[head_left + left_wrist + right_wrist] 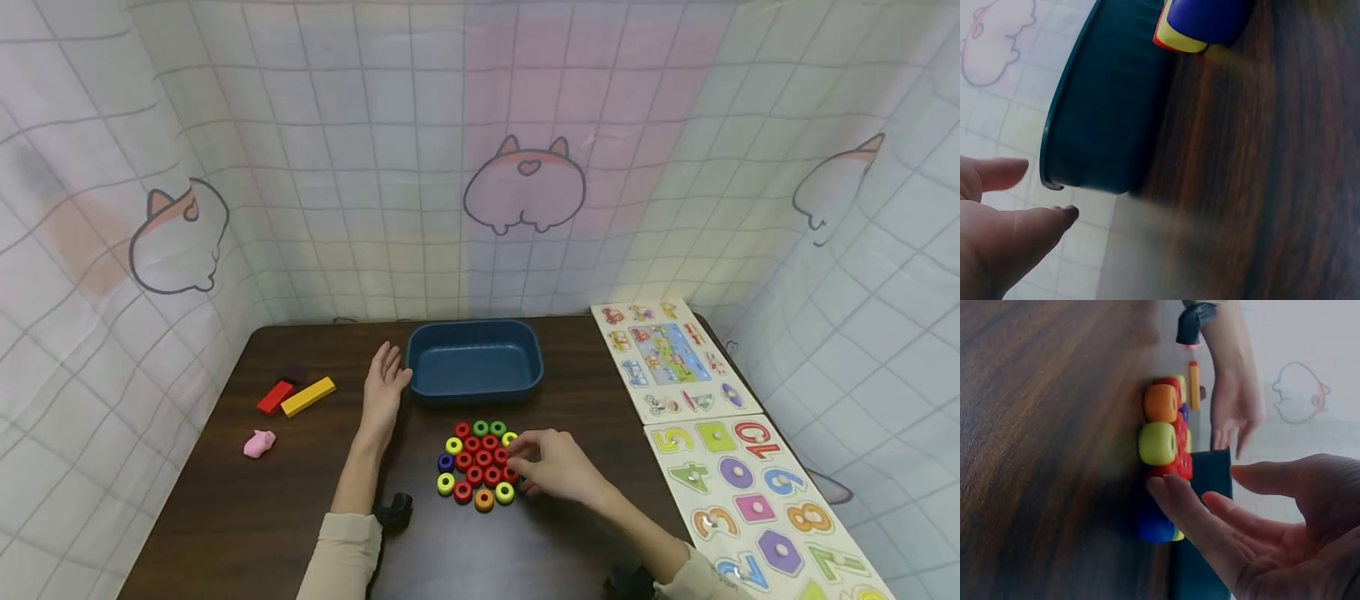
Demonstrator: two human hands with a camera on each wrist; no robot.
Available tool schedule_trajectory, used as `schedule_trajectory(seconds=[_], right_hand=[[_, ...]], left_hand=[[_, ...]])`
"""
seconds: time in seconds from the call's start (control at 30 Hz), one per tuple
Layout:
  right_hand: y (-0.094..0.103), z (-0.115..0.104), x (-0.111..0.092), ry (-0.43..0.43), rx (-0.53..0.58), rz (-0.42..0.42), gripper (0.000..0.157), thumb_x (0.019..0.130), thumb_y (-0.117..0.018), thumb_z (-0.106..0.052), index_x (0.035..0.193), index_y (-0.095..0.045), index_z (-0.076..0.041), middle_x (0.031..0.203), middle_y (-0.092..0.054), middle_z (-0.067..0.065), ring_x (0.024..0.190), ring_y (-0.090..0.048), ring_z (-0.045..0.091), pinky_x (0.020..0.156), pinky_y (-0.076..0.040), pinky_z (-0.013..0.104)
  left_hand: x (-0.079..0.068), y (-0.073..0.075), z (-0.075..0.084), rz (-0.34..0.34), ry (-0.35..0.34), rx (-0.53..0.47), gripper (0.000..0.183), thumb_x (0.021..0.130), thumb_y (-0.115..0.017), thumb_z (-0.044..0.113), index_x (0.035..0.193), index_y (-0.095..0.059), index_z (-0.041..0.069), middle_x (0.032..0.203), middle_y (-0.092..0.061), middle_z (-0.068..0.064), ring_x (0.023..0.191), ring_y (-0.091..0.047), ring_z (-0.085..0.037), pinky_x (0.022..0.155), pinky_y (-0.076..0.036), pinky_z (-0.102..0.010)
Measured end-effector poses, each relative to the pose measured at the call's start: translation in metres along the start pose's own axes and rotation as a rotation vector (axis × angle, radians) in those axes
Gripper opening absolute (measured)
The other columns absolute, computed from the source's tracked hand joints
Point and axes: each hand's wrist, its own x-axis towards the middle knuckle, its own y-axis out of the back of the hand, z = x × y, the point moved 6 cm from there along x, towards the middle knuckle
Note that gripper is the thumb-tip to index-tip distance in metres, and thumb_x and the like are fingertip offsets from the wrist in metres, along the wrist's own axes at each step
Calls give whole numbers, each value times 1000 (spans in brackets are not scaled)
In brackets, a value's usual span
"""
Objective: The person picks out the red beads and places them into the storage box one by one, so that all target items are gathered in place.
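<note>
A tight cluster of ring-shaped beads [483, 458], mostly red with yellow, green, orange and blue ones round the outside, lies on the dark wooden table. At the cluster's right side is my right hand [562, 468], fingers loosely bent and thumb apart from them. In the right wrist view its fingertips overlap the beads, close to a blue bead [1155, 529] and a yellow bead [1157, 444]. My left hand [385, 396] is held beside the left end of a dark blue tray [476, 392], fingers extended and thumb near the rim; nothing is in it.
To the left lie a red block [275, 397], a yellow block [308, 397] and a small pink pig figure [258, 443]. Two puzzle boards, one with pictures [637, 342] and one with numbers and shapes [720, 508], line the right edge. A patterned curtain [420, 167] surrounds the table.
</note>
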Motion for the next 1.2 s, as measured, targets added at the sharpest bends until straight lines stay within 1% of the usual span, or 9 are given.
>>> schedule_trajectory(seconds=[0.13, 0.23, 0.37, 0.47, 0.6, 0.8, 0.97, 1.1, 1.2], right_hand=[[-5, 2, 5, 14, -41, 33, 21, 89, -68, -7, 109, -68, -1, 90, -71, 8, 62, -71, 26, 53, -60, 39], [-7, 5, 9, 6, -47, 47, 18, 88, -68, -4, 106, -70, -2, 87, -71, 9, 59, -70, 25, 52, -59, 39], [-10, 10, 14, -40, -10, 49, 16, 85, -72, -1, 101, -73, -5, 85, -72, 8, 59, -70, 24, 53, -59, 39], [-11, 15, 17, -81, 42, 39, 18, 82, -74, 1, 99, -75, -6, 86, -73, 7, 61, -71, 25, 53, -59, 38], [-10, 20, 20, -109, 101, 6, 20, 81, -75, 2, 99, -76, -7, 87, -74, 7, 62, -72, 27, 54, -60, 39], [-1, 21, 23, -144, 213, -74, 23, 81, -74, 3, 104, -75, -2, 92, -74, 14, 68, -72, 33, 61, -60, 45], [12, 15, 28, -123, 303, -126, 29, 83, -72, 5, 111, -71, 4, 101, -72, 20, 73, -72, 37, 65, -59, 48], [25, 1, 37, -93, 341, -158, 32, 84, -69, 7, 116, -67, 8, 105, -70, 24, 76, -72, 40, 68, -59, 49], [36, -15, 48, -76, 341, -171, 31, 85, -68, 6, 116, -67, 5, 107, -70, 24, 78, -72, 40, 70, -58, 50]], left_hand=[[7, 3, -13, 36, -34, -55, 67, 98, -46, -7, 156, -17, 12, 161, -20, -9, 148, -19, -23, 120, -21, -40], [9, 4, -20, 56, -61, -88, 67, 97, -46, -10, 155, -21, 13, 160, -22, -7, 147, -23, -20, 119, -22, -36], [11, 2, -23, 43, -93, -156, 69, 95, -48, -13, 154, -24, 15, 159, -24, -6, 147, -24, -19, 119, -23, -43], [12, 0, -25, 30, -105, -195, 72, 93, -48, -16, 154, -24, 14, 159, -24, -5, 147, -23, -20, 118, -22, -49], [12, -1, -25, 30, -88, -250, 73, 92, -47, -19, 154, -24, 12, 159, -23, -6, 148, -22, -20, 118, -21, -48], [8, -2, -19, 15, -59, -353, 75, 90, -43, -24, 154, -25, 12, 160, -20, -8, 149, -19, -23, 119, -18, -41], [7, -3, -17, -5, -58, -385, 74, 90, -41, -25, 154, -24, 10, 160, -19, -9, 149, -17, -25, 119, -20, -38], [10, -1, -22, -9, -67, -418, 73, 90, -39, -25, 154, -24, 8, 160, -21, -9, 149, -18, -25, 118, -22, -35], [12, 1, -26, 1, -74, -425, 73, 90, -39, -25, 153, -25, 8, 159, -24, -8, 148, -20, -24, 117, -25, -32]])
